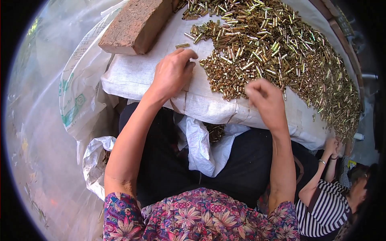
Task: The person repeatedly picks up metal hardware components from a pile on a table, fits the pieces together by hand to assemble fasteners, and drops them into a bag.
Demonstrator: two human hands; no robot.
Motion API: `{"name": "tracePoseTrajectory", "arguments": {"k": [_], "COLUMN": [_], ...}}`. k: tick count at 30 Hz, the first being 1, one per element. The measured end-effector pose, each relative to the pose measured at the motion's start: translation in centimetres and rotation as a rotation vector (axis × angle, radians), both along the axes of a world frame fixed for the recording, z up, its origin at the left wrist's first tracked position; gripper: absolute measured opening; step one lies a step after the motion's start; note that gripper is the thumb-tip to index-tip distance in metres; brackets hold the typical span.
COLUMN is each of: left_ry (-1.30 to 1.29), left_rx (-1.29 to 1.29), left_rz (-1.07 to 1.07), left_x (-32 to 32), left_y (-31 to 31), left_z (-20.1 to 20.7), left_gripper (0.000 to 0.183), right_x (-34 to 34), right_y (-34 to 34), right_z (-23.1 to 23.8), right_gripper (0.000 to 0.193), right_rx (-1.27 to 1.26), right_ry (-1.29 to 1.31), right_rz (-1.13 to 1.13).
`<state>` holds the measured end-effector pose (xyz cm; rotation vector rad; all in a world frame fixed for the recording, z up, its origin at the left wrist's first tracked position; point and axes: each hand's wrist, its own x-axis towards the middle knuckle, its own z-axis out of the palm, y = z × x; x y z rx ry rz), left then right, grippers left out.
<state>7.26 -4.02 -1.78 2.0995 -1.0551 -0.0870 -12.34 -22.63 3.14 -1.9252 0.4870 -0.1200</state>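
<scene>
A large heap of small brass-coloured metal tubes [257, 44] is spread over a white woven cloth [136, 76]. Shorter pieces lie thick along its near left edge. My left hand [175, 72] is over the cloth, left of the heap, its fingers curled inward. Just beyond those fingers lies a single brass tube [182, 45], apart from the others. At the near edge of the heap my right hand [266, 98] is closed, thumb and fingers drawn together and slightly blurred. Whatever either hand may hold is hidden or too small to make out.
A reddish brick [136, 26] rests on the cloth at the far left. Between my knees, a white sack [201, 150] holds more metal pieces; another white sack [94, 164] stands to the left. At the lower right, a person in a striped top [327, 209] has hands at the heap.
</scene>
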Motion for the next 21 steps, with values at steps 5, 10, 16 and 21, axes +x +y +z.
{"name": "tracePoseTrajectory", "arguments": {"k": [5, 10, 16, 21], "left_ry": [-0.162, -0.145, -0.134, -0.019], "left_rx": [0.198, 0.148, 0.17, 0.026], "left_rz": [-0.067, -0.064, -0.044, -0.035], "left_x": [1.1, 0.6, 0.2, -0.5], "left_y": [-2.5, -2.1, -1.9, -0.1], "left_z": [-0.9, -1.3, -0.6, 0.1], "left_gripper": [0.019, 0.014, 0.013, 0.013], "right_x": [6.5, 8.9, 8.6, 5.7], "right_y": [-2.5, -1.9, -1.8, -0.5], "right_z": [-2.9, -3.6, -3.6, -2.5], "right_gripper": [0.012, 0.013, 0.012, 0.006], "right_rx": [-0.722, -0.99, -0.968, -0.342], "right_ry": [-0.325, -0.052, -0.007, -0.05], "right_rz": [0.091, 0.148, 0.113, -0.059]}}
